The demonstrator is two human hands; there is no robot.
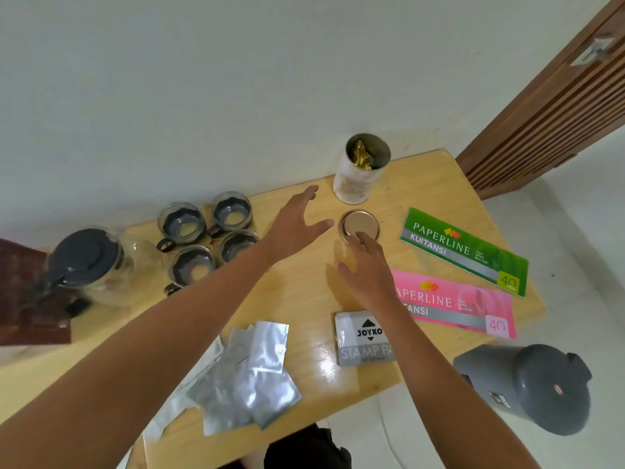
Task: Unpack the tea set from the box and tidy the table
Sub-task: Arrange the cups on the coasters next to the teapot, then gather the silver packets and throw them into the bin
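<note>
Fingertips of the right hand (367,275) rest on the near edge of a round gold lid (359,226) lying flat on the wooden table (304,299); the fingers are spread and loose, not gripping anything. The left hand (297,228) hovers just left of that lid, open too, thumb pointing toward it, holding nothing.

Right behind the lid stands one open tin canister (362,169) with something gold crumpled inside.

Counting the rest: four glass cups (206,240) with dark handles, clustered in a two-by-two block at the table's far left. One glass teapot (91,265) with a dark lid sits left of them, next to a dark reddish-brown box (20,299). Two Paperline receipt books on the right, a green one (465,250) and a pink one (456,302), the pink partly under the right wrist. One Joyko stamp pad (363,338) under that forearm. A pile of silver foil pouches (250,377) near the front edge, can't get an exact count since they overlap. One grey lidded jug (527,384) sits off the table to the right, on the floor.
</note>
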